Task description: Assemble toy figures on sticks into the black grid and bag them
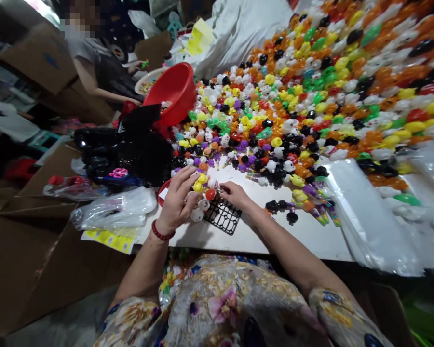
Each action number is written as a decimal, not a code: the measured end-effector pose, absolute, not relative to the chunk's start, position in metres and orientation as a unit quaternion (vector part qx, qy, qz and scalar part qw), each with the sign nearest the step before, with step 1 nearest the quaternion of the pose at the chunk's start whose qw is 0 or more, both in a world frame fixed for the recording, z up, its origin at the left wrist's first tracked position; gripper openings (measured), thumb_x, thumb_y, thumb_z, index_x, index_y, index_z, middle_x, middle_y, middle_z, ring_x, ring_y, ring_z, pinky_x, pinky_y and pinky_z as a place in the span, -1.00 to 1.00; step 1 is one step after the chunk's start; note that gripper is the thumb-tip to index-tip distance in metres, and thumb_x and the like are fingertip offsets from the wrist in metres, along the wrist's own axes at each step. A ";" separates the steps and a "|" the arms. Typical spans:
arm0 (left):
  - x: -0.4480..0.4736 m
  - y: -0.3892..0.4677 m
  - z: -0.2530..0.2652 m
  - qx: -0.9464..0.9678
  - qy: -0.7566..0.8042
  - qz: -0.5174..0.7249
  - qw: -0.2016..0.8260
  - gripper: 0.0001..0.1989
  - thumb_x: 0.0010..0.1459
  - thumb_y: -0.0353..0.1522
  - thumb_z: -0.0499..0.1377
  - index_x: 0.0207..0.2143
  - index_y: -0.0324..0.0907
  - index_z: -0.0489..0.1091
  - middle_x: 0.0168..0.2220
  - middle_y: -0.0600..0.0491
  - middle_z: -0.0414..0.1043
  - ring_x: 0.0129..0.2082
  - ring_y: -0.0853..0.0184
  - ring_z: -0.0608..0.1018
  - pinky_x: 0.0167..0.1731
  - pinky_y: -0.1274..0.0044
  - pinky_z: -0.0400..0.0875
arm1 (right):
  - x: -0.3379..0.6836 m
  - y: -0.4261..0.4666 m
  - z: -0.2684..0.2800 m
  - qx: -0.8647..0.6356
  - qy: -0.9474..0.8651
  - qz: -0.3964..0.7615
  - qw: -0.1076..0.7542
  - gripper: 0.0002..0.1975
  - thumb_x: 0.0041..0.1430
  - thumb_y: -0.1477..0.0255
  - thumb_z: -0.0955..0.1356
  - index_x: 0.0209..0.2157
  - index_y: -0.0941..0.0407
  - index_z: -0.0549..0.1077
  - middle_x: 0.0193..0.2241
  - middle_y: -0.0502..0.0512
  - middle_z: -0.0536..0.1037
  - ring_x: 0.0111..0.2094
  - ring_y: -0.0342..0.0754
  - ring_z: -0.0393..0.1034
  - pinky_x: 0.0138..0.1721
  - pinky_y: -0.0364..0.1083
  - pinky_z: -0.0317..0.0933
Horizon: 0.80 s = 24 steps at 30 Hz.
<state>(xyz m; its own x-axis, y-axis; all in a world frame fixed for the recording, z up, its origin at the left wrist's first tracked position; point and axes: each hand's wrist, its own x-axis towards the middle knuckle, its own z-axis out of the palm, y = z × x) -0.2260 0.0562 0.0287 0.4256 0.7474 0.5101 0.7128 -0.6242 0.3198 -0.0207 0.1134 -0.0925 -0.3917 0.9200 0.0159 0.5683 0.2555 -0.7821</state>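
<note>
Head: black grid, corner toward near table edge.

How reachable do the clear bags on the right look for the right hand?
Probably yes: the bags lie with their near part uncovered, and only small toys lie between. The right hand is at the black grid, so it would need to swing outward.

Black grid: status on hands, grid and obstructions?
Left hand beside small figures, right hand by the far side of the black grid; grips unclear. Figures partly hide the grid. Toy pile beyond both hands.
</note>
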 end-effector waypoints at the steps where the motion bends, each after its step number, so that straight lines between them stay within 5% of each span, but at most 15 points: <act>1: -0.229 0.042 0.026 0.821 0.445 0.357 -0.002 -0.62 0.39 -0.23 -0.07 0.19 -0.08 0.22 0.16 -0.13 0.34 0.25 0.13 0.33 0.20 0.12 0.27 | -0.018 0.109 -0.097 -0.493 -0.748 0.352 0.271 -0.70 0.12 0.50 0.37 -0.07 0.16 0.51 -0.20 0.15 0.54 -0.19 0.00 0.43 -0.09 0.00 0.34; 5: -0.241 -0.016 -0.006 0.767 0.454 0.449 -0.062 -0.73 0.35 -0.30 0.01 0.05 -0.07 0.32 -0.14 -0.07 0.47 -0.04 0.17 0.52 -0.08 0.21 0.50 | -0.012 0.078 -0.105 -0.481 -0.760 0.267 0.346 -0.68 0.20 0.49 0.31 0.00 0.12 0.46 -0.02 0.28 0.46 0.01 0.11 0.39 0.06 0.15 0.33; 9: -0.241 -0.053 -0.052 0.810 0.439 0.389 -0.003 -0.79 0.27 -0.43 0.10 -0.06 -0.10 0.38 -0.32 0.00 0.52 -0.26 0.26 0.58 -0.28 0.40 0.55 | 0.002 0.029 -0.098 -0.462 -0.808 0.151 0.334 -0.70 0.31 0.50 0.22 0.01 0.13 0.44 0.02 0.34 0.45 0.01 0.13 0.39 0.02 0.17 0.38; 13: -0.227 -0.062 -0.088 0.861 0.404 0.310 0.026 -0.59 0.29 -0.44 0.09 0.18 -0.18 0.27 -0.08 -0.14 0.54 -0.02 0.21 0.56 -0.06 0.38 0.54 | 0.027 -0.016 -0.091 -0.438 -0.840 0.071 0.314 -0.76 0.31 0.53 0.24 -0.07 0.16 0.48 -0.08 0.31 0.51 -0.10 0.08 0.43 -0.09 0.07 0.44; 18: -0.204 -0.051 -0.116 0.864 0.437 0.250 0.021 -0.39 0.35 -0.37 0.01 0.38 -0.23 -0.08 0.22 -0.26 0.31 0.22 0.07 0.39 0.06 0.27 0.46 | 0.069 -0.042 -0.095 -0.534 -0.772 0.010 0.344 -0.77 0.33 0.51 0.24 -0.09 0.12 0.50 -0.21 0.23 0.53 -0.19 0.04 0.45 -0.16 0.01 0.47; 24: -0.195 -0.031 -0.128 0.868 0.452 0.202 0.036 -0.45 0.36 -0.29 -0.02 0.35 -0.23 0.02 0.30 -0.24 0.20 0.25 0.07 0.36 0.10 0.27 0.43 | 0.108 -0.035 -0.106 -0.621 -0.692 -0.045 0.366 -0.75 0.34 0.44 0.24 -0.09 0.10 0.52 -0.21 0.23 0.53 -0.18 0.07 0.44 -0.13 0.06 0.43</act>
